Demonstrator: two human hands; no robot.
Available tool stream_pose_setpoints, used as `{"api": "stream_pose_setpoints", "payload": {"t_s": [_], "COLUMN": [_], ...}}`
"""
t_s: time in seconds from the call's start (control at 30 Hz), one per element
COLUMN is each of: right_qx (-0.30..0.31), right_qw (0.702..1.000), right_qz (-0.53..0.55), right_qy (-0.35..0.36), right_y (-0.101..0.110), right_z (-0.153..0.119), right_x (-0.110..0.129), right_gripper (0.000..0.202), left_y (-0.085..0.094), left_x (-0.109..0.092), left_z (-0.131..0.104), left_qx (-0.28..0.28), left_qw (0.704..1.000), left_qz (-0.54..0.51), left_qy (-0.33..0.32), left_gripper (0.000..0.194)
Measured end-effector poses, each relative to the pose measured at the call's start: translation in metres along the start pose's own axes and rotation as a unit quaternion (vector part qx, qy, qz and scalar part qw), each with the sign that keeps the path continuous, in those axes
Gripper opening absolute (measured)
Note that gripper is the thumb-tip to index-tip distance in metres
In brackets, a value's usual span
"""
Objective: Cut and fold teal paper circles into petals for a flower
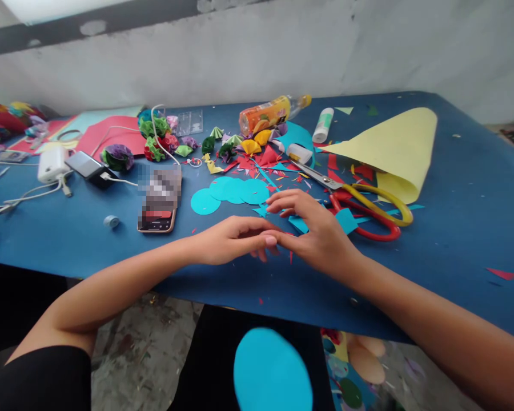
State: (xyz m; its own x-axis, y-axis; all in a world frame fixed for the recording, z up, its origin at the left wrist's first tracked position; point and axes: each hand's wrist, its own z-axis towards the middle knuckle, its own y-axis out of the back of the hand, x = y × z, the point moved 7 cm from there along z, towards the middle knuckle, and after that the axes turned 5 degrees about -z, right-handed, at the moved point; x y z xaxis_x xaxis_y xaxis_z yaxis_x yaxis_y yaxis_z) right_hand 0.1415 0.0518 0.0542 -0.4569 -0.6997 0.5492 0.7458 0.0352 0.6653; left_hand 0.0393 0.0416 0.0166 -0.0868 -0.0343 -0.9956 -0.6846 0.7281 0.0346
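Blue paper disc [273,371] at btm ctr, over dark trousers [209,365], looks fully cut; ditto the blue circles [233,191], ctr frame. L hand [227,241] & R hand [314,234] meet mid-frame, fingers loose, nothing seen gripped. Scissors [333,184] lie unheld, ctr right; yellow sheet [398,142], upper right, prob. not yet cut; amt left, can't tell.

soft light, brightest at far left
dim shadow along the near edge of the blue table [454,245]; phone [160,200] partly pixelated; near blue disc [273,371] soft-edged; wide-angle stretch toward the sides.
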Motion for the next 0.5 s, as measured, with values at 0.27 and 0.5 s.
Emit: {"api": "stream_pose_setpoints", "payload": {"t_s": [0.27, 0.5], "right_qx": [0.027, 0.041], "right_qw": [0.997, 0.996], "right_qz": [-0.060, -0.070], "right_qy": [-0.040, -0.041], "right_y": [-0.004, -0.004], "right_z": [0.003, 0.003], "right_x": [-0.008, -0.007], "right_gripper": [0.009, 0.010], "left_y": [0.026, -0.098], "left_x": [-0.031, 0.043], "left_z": [-0.014, -0.077], "left_qx": [-0.204, 0.105], "left_qw": [0.960, 0.954], "left_qz": [0.170, 0.264], "left_qy": [-0.087, -0.099], "left_gripper": [0.018, 0.019]}}
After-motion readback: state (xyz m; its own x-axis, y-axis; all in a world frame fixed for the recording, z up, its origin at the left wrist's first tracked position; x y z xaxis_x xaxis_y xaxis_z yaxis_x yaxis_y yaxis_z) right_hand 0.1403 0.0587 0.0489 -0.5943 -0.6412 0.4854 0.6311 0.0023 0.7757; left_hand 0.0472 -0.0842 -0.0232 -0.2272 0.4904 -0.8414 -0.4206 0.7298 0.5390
